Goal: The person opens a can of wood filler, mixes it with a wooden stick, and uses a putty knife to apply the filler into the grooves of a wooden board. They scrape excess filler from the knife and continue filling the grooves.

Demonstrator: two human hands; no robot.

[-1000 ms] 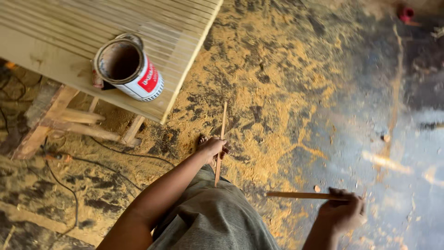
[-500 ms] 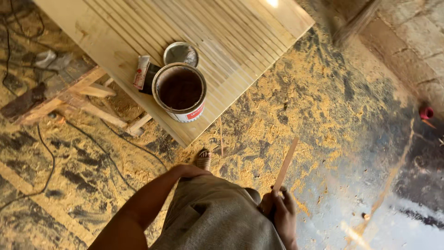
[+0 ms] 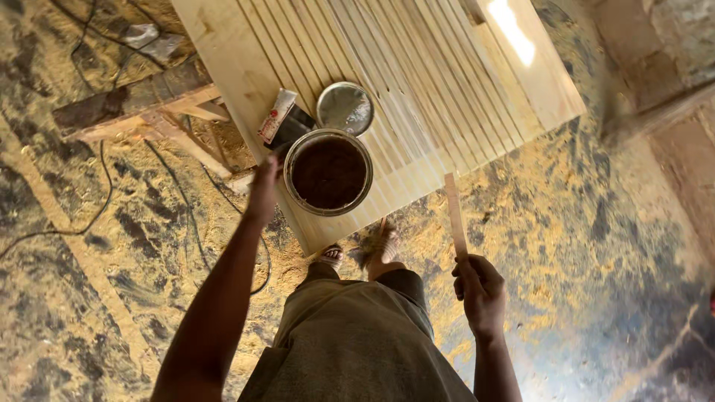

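Hidden or unclear: the left hand [image 3: 264, 190] is blurring with motion, so how far its fingers are opening cannot be told; it is showing nothing in its hold. The person's forearms are running out of the bottom edge of the view, and both feet [image 3: 357, 253] are peeking out only partly, between the grey-green trousers [image 3: 357, 342] and the panel's near edge.

Cut off: the slatted wooden panel [image 3: 402, 82] is running out of the top of the picture, and the trestle [image 3: 141, 104] carrying it is showing only at its left side.

Right hand: the right hand [image 3: 479, 290] is closing in a fist around the lower end of a thin wooden stick [image 3: 455, 216], which is standing nearly upright, its top end lying over the panel's near edge.

Left hand: it is reaching up to the panel's near left edge, just beside the rim of the open tin [image 3: 328, 172], whether touching it or not cannot be told.

Tin: it is sitting close to the near left corner of the panel, holding a dark brown liquid.

Lid: a round metal lid [image 3: 345, 109] is lying flat just behind the tin, further from the person.

Beside the tin: a small flattened packet [image 3: 277, 115] is lying at the panel's left edge.

Floor: yellow sawdust [image 3: 536, 216] is covering it, with a dark cable [image 3: 97, 201] trailing at the left.
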